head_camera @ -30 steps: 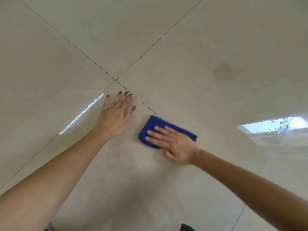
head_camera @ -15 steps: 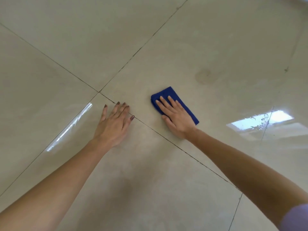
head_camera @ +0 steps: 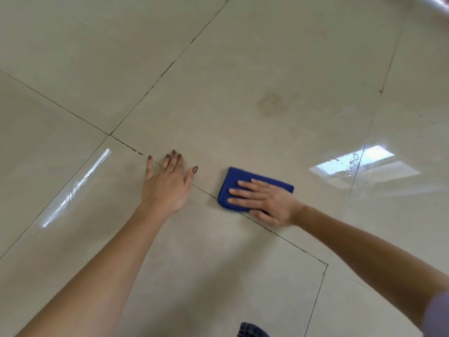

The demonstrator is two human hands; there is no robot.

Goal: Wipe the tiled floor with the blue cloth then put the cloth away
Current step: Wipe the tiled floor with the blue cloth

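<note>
1. Cloth point(head_camera: 245, 184) lies folded flat on the floor point(head_camera: 243, 69), astride a grout line point(head_camera: 279, 233) near the middle of the view; folding likely gives a thick pad that one palm can cover
2. Right hand point(head_camera: 266, 203) presses on top of it, palm down, fingers point(head_camera: 240, 192) straight and slightly spread, pointing left; nothing is clamped, so the cloth moves by pressure and friction alone, which suits wiping
3. Left hand point(head_camera: 167, 183) sits flat on bare tile just beside the cloth, not touching it, fingers fanned, thumb out toward the cloth; it looks like a prop for body weight
4. Both arms reach forward nearly straight, the right one coming in from the right edge
5. A dull stain point(head_camera: 271, 103) lies well beyond the cloth, so wiping seems unfinished and putting away not yet due
</note>
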